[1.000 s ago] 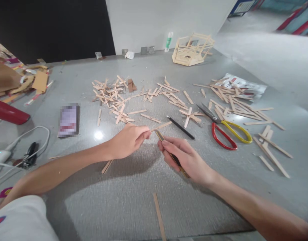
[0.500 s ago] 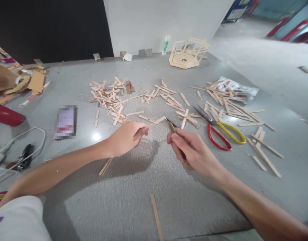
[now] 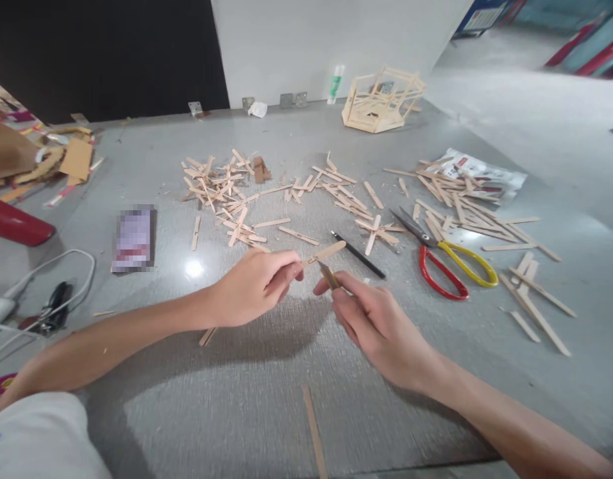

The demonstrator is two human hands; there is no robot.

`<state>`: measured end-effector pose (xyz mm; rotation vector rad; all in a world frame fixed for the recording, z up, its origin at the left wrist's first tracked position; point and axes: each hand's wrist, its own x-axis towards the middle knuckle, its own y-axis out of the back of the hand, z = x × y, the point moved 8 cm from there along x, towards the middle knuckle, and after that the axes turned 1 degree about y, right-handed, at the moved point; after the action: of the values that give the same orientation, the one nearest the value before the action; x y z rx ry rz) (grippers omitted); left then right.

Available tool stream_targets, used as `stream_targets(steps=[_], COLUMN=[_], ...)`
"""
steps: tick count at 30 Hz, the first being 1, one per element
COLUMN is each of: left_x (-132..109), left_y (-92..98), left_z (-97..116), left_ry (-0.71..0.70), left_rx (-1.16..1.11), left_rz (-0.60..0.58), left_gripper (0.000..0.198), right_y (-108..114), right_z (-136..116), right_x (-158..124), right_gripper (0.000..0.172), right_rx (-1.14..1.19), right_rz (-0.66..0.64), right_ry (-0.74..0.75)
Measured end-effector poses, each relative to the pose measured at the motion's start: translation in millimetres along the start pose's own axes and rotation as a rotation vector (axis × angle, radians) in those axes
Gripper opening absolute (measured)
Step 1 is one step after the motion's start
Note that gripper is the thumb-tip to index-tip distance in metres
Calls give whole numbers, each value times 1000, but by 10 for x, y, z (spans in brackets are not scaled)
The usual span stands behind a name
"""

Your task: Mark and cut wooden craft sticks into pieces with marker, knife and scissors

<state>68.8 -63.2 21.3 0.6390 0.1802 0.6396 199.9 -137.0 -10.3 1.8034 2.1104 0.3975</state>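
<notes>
My left hand (image 3: 264, 286) pinches one end of a wooden craft stick (image 3: 331, 251), whose rounded far end points up and to the right. A small notch or slot shows in the stick close to my fingertips. My right hand (image 3: 371, 319) is wrapped round a utility knife (image 3: 328, 274) with a yellowish body. The knife's tip is at the stick near that notch; whether it touches cannot be made out. Just beyond, a black pen (image 3: 359, 255) lies on the grey table (image 3: 227, 412). Scissors (image 3: 426, 241) with one red and one yellow handle rest open to the right.
Piles of craft sticks (image 3: 214, 183) spread across the middle, with more sticks (image 3: 466, 206) on a plastic packet (image 3: 506, 183) at right. A stick frame model (image 3: 381, 106) and a glue stick (image 3: 335, 85) stand at the back. A phone (image 3: 134, 238) and white cable (image 3: 47, 256) lie left.
The knife has drawn back from the stick's far end toward my left fingertips, and my right hand has lowered slightly. The black pen shows more fully. The view has shifted a little.
</notes>
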Motion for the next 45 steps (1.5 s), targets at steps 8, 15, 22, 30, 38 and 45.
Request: stream_targets(steps=[8, 15, 22, 30, 38, 45], left_x=[-5, -32, -10, 120, 155, 143], left_y=[-47, -80, -178, -259, -322, -353], left_z=[-26, -5, -138, -528, -619, -663], left_ry=[-76, -139, -105, -62, -125, -130], left_rx=[113, 224, 303, 274, 367, 383], left_rz=[48, 84, 50, -3, 93, 121], left_gripper=[30, 28, 30, 39, 45, 46], right_y=[-32, -111, -174, -114, -135, -172], right_z=[-5, 7, 119, 238, 348, 392], right_x=[23, 18, 64, 281, 382, 424], right_gripper=[33, 35, 37, 24, 29, 31], right_rx=[0, 210, 208, -325, -328, -316], right_rz=[-5, -71, -117, -17, -34, -34], right_ry=[-35, -87, -146, -119, -186, -207])
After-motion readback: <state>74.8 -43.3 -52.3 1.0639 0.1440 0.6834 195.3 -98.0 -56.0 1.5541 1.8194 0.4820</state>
